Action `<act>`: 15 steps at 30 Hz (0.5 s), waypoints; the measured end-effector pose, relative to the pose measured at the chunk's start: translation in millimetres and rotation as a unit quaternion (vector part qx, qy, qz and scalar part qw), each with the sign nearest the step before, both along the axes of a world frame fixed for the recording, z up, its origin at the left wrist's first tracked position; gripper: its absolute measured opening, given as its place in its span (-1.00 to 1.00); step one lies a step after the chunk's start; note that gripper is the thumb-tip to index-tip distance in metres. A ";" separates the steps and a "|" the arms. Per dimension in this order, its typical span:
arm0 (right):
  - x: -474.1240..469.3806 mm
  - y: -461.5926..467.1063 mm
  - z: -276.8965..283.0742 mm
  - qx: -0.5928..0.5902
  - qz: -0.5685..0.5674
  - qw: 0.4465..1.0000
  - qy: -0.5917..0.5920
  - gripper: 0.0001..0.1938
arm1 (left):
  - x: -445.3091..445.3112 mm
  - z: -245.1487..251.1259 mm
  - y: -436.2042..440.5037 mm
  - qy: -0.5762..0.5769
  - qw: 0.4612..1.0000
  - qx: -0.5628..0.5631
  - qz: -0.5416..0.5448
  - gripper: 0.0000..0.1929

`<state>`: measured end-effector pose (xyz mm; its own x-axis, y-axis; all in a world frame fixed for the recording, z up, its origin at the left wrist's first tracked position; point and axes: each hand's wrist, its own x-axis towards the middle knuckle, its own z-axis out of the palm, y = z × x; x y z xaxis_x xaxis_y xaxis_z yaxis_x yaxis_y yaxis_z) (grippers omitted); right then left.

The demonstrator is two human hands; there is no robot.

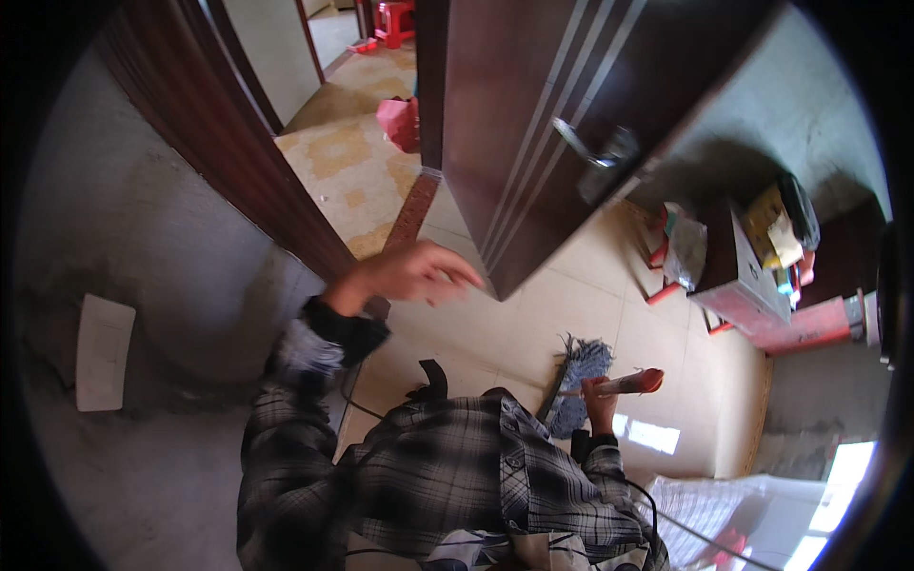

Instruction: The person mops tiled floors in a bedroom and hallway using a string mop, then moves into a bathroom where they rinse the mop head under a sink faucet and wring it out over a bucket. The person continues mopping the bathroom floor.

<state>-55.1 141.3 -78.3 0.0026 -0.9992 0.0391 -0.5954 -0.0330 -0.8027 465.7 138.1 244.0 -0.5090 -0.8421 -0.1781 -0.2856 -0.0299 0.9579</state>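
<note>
My right hand (600, 408) is closed around the handle (630, 383) of a flat mop, just below its red end, which points up towards me. The blue-grey fringed mop head (584, 367) rests on the tiled floor beyond that hand. My left hand (418, 275) is raised, slightly blurred, with nothing in it and its fingers loosely bent and apart. It hovers before the doorway, near the lower corner of a dark brown door (514, 143) that stands ajar. A metal lever handle (596, 153) is on the door, apart from both hands.
A dark wooden door frame (250, 157) and a bare grey wall (178, 285) with a white switch plate (106, 353) are on the left. At right stands a small cabinet (742, 275) with goods on top. Beyond the doorway are a pink bag (400, 125) and a red stool (394, 23).
</note>
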 end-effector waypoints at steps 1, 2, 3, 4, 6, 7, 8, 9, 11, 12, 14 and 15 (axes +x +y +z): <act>9.3 -7.0 -5.8 -0.006 -0.002 0.997 0.083 -0.81 | -10.3 -4.9 -10.6 -0.002 0.998 -0.020 -0.056 -0.53; 20.8 -13.4 -8.5 -0.041 0.014 0.995 0.086 -0.80 | -22.5 -9.6 -24.3 0.000 0.994 -0.036 -0.102 -0.44; 31.1 -16.5 -9.7 -0.026 0.005 0.996 0.088 -0.79 | -41.2 -15.8 -37.9 0.007 0.991 -0.022 -0.132 -0.18; 38.5 -17.0 -7.1 -0.008 0.016 0.993 0.113 -0.76 | -61.8 -21.7 -52.0 0.016 0.986 -0.045 -0.160 0.00; 57.0 -24.2 0.2 0.022 0.026 0.997 0.073 -0.78 | -97.9 -37.8 -81.2 0.092 0.948 -0.232 -0.199 0.02; 64.9 -26.8 4.3 0.000 0.041 0.998 0.056 -0.78 | -112.7 -47.8 -95.5 0.129 0.942 -0.226 -0.212 -0.02; 73.4 -33.5 6.4 0.007 0.036 0.998 0.048 -0.78 | -124.1 -59.0 -109.9 0.122 0.942 -0.209 -0.233 -0.13; 80.4 -41.8 8.0 0.017 0.040 0.998 0.042 -0.78 | -133.1 -71.0 -124.7 0.115 0.931 -0.222 -0.265 -0.29; 100.5 -67.7 0.6 0.041 0.048 0.997 0.035 -0.79 | -142.1 -92.4 -155.3 0.182 0.909 -0.185 -0.326 -0.56; 114.1 -86.1 -8.2 0.057 0.049 0.997 0.035 -0.79 | -140.8 -101.7 -173.5 0.247 0.891 -0.151 -0.349 -0.67; 138.0 -134.4 -28.2 0.088 0.059 0.993 0.045 -0.79 | -135.9 -113.9 -220.1 0.237 0.865 -0.109 -0.428 -0.78; 150.0 -160.3 -36.7 0.105 0.064 0.991 0.055 -0.79 | -131.3 -116.7 -250.6 0.227 0.852 -0.120 -0.457 -0.81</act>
<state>94.9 -19.1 -115.0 0.1223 -0.9764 -0.1781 -0.6812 0.0479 -0.7305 334.4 -112.5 127.3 -0.9420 -0.0424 0.3328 0.3164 0.2184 0.9232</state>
